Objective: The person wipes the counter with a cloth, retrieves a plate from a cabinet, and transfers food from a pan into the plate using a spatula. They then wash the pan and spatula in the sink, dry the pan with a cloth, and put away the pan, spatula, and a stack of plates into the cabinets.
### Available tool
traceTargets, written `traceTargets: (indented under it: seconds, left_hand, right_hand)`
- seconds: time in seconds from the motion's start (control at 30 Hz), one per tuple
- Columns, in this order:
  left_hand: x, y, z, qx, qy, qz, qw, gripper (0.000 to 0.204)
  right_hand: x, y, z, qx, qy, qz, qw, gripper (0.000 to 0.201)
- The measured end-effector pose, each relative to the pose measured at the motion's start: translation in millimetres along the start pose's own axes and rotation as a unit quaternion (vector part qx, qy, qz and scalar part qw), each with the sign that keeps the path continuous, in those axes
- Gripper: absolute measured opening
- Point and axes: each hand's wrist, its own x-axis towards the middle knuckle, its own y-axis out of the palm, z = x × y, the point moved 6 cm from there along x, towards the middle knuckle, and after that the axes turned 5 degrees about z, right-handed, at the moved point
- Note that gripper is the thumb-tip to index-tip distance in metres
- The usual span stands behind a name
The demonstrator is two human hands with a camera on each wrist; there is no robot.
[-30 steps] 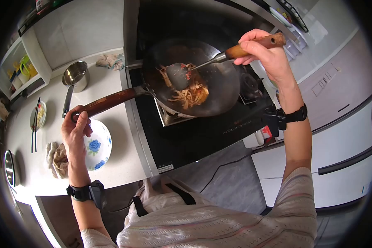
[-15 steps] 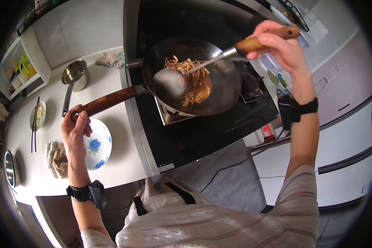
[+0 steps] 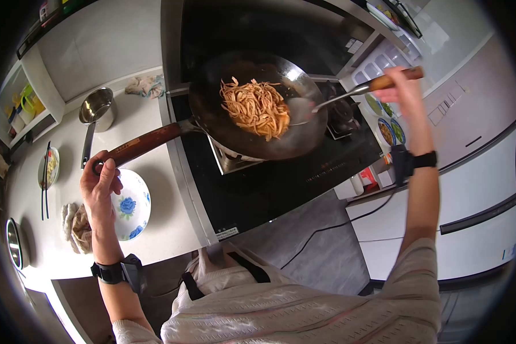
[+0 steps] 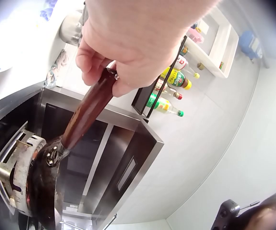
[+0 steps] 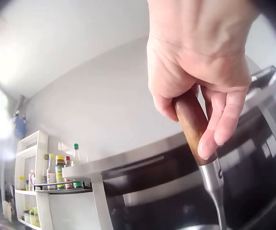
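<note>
A black wok [image 3: 252, 103] sits tilted over the stove burner, holding a heap of brown shredded stir-fry [image 3: 257, 108]. My left hand [image 3: 99, 182] grips the end of the wok's long reddish-brown handle [image 3: 140, 146], seen close in the left wrist view as the wooden handle [image 4: 87, 112] under my left hand [image 4: 138, 43]. My right hand [image 3: 404, 86] grips the wooden handle of a metal spatula [image 3: 327, 102], whose blade lies at the wok's right inner wall beside the food. The right wrist view shows my right hand [image 5: 200, 72] curled round the spatula handle [image 5: 193, 127].
On the white counter to the left are a blue-flowered bowl [image 3: 129, 205], a crumpled cloth [image 3: 77, 225], a small steel saucepan [image 3: 97, 109], and a plate with chopsticks [image 3: 47, 169]. Small dishes of ingredients [image 3: 387, 123] stand right of the black stove top [image 3: 269, 183]. Bottles [image 4: 169, 91] line a shelf.
The spatula has drawn from the wok's left side to its right wall as my right hand moved right. The food has gathered into a heap in the wok's middle. The left hand keeps its grip.
</note>
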Motion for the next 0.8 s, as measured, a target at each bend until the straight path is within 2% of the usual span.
traceTargets:
  seconds: [0.1,0.17,0.23,0.3,0.37,0.43,0.5,0.57,0.67,0.8]
  left_hand:
    - [1.7,-1.0,1.3,0.001,0.002,-0.002,1.000,0.035]
    - [4.2,-2.0,-0.1,-0.004,0.009,0.005,1.000,0.036]
    - [10.1,-4.9,0.9,0.000,0.000,0.003,1.000,0.036]
    - [17.7,-8.1,2.4,0.000,-0.005,0.002,1.000,0.035]
    - [24.7,-11.2,3.5,-0.009,-0.003,0.006,1.000,0.035]
    - [30.0,-12.4,4.5,-0.010,-0.003,0.008,1.000,0.034]
    - [32.2,-12.3,3.4,-0.011,-0.009,0.010,1.000,0.034]
    - [32.3,-12.2,2.8,-0.003,-0.005,0.014,1.000,0.034]
    - [31.7,-11.5,3.0,0.001,-0.005,0.014,1.000,0.034]
    - [30.2,-11.5,2.7,0.004,-0.004,0.003,1.000,0.034]
  right_hand:
    - [-13.5,44.2,-50.7,0.164,0.053,-0.011,0.985,0.027]
    - [-26.0,57.7,-40.4,0.183,0.003,0.015,0.983,0.025]
    - [-26.1,50.4,-22.1,0.145,-0.063,0.038,0.987,0.025]
    - [-19.9,42.4,-14.5,0.120,-0.074,0.038,0.989,0.022]
    - [-11.3,39.6,-10.4,0.059,-0.119,0.036,0.990,0.018]
    - [-5.7,50.1,-26.9,0.076,-0.125,0.050,0.988,0.017]
    - [-5.3,73.3,-39.2,0.149,-0.101,0.082,0.980,0.018]
    - [-14.8,83.0,-33.6,0.159,-0.100,0.103,0.977,0.014]
    - [-34.9,85.7,5.2,0.098,-0.157,0.217,0.958,0.008]
    - [-63.1,60.6,46.3,0.060,-0.215,0.212,0.952,0.008]
